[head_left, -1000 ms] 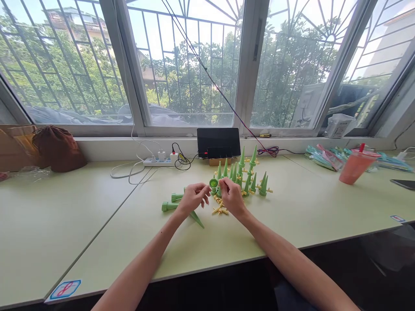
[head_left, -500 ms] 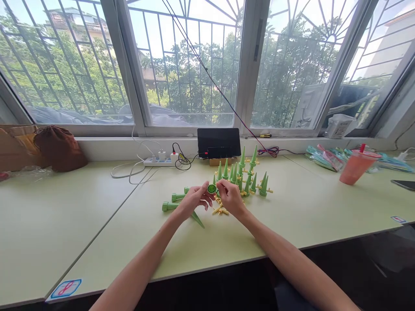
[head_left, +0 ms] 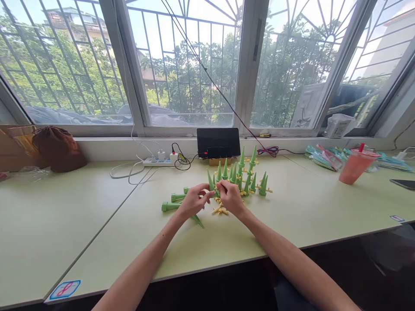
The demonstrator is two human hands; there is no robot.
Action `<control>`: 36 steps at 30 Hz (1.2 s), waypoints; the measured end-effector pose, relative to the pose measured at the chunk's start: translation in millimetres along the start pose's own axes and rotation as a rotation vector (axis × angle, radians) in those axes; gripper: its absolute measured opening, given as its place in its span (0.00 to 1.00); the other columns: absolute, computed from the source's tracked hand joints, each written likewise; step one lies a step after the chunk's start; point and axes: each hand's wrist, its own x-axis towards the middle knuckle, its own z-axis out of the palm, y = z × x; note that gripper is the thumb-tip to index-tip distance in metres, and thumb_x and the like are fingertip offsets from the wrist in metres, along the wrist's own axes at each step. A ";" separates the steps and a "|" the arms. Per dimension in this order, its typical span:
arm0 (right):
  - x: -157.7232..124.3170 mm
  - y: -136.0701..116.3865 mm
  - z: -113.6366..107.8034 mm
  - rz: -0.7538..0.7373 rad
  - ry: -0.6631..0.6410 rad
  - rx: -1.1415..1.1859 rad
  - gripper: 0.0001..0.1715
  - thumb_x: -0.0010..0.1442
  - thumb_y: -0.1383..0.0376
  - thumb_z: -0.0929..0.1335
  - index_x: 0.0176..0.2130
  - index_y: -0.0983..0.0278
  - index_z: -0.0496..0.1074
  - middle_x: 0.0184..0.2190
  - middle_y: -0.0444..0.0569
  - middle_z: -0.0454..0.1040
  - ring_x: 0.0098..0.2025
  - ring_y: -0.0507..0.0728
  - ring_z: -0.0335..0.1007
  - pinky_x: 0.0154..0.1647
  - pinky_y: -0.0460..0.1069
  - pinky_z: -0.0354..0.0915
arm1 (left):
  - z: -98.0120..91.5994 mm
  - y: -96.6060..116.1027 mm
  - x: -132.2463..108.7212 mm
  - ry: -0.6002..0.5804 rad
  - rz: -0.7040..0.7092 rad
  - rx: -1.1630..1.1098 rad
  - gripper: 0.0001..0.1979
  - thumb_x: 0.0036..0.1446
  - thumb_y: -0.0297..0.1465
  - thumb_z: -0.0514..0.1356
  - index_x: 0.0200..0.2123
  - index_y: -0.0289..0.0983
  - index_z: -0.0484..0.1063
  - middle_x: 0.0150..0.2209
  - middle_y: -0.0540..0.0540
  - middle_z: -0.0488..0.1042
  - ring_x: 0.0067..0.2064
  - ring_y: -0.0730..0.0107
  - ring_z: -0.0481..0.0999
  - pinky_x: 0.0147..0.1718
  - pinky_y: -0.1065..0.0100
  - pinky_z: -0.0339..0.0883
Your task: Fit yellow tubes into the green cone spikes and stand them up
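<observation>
My left hand (head_left: 195, 200) grips a green plant watering spike (head_left: 210, 180) near its wide end, with the point tilted up. Pressed against the side of that spike are the closed fingertips of my right hand (head_left: 231, 198). They pinch a small yellow valve, mostly hidden by the fingers. Several loose yellow valves (head_left: 221, 211) lie on the table just below the hands. Beyond and to the right stand several upright green spikes (head_left: 252, 157) with yellow valves in their sides. More green spikes (head_left: 169, 206) lie on their sides left of my left hand, partly covered by it.
A black tablet (head_left: 218, 141) leans at the back by the window sill. Left of it lies a white power strip (head_left: 158, 162) with cables. A pink drink cup (head_left: 358, 167) and plastic packets (head_left: 324, 158) are at the right; a brown drawstring bag (head_left: 60, 149) sits far left.
The spike in my left hand has turned from showing its open round end to standing point up. My right hand stays pinched beside it.
</observation>
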 end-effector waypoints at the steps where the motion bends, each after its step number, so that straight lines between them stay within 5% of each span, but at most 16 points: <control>1: 0.1 0.0 -0.2 -0.002 -0.002 0.000 0.19 0.65 0.60 0.58 0.24 0.63 0.62 0.19 0.41 0.62 0.21 0.50 0.53 0.24 0.45 0.50 | 0.5 -1.3 0.0 0.012 0.010 0.012 0.15 0.56 0.43 0.58 0.34 0.36 0.68 0.32 0.47 0.68 0.28 0.70 0.74 0.16 0.74 0.66; 24: -1.3 3.9 4.0 0.031 -0.009 -0.079 0.20 0.65 0.60 0.58 0.23 0.63 0.57 0.18 0.41 0.59 0.20 0.49 0.51 0.22 0.45 0.48 | 0.2 -7.6 1.0 0.082 0.189 0.224 0.14 0.62 0.37 0.55 0.47 0.42 0.74 0.42 0.46 0.68 0.25 0.80 0.70 0.19 0.76 0.68; 30: -0.8 -1.8 1.6 0.028 0.090 -0.054 0.19 0.67 0.59 0.57 0.25 0.63 0.58 0.18 0.39 0.56 0.21 0.49 0.50 0.23 0.45 0.49 | 2.3 -2.1 3.9 0.192 0.036 0.139 0.21 0.57 0.44 0.59 0.51 0.40 0.70 0.45 0.43 0.70 0.25 0.76 0.73 0.17 0.73 0.68; 33: -1.0 -2.8 -0.5 0.026 0.138 -0.061 0.19 0.68 0.59 0.57 0.26 0.63 0.60 0.18 0.39 0.56 0.21 0.49 0.50 0.24 0.45 0.49 | -0.4 -1.1 5.3 0.215 -0.107 -0.051 0.24 0.56 0.50 0.57 0.40 0.34 0.72 0.37 0.43 0.72 0.23 0.73 0.73 0.14 0.73 0.65; 36: -1.4 -4.4 -1.8 0.013 0.132 -0.061 0.19 0.68 0.59 0.57 0.27 0.63 0.61 0.19 0.39 0.56 0.22 0.50 0.50 0.25 0.45 0.50 | -2.7 1.6 5.9 0.118 -0.260 -0.224 0.32 0.56 0.56 0.51 0.26 0.31 0.72 0.27 0.42 0.72 0.21 0.72 0.72 0.14 0.72 0.63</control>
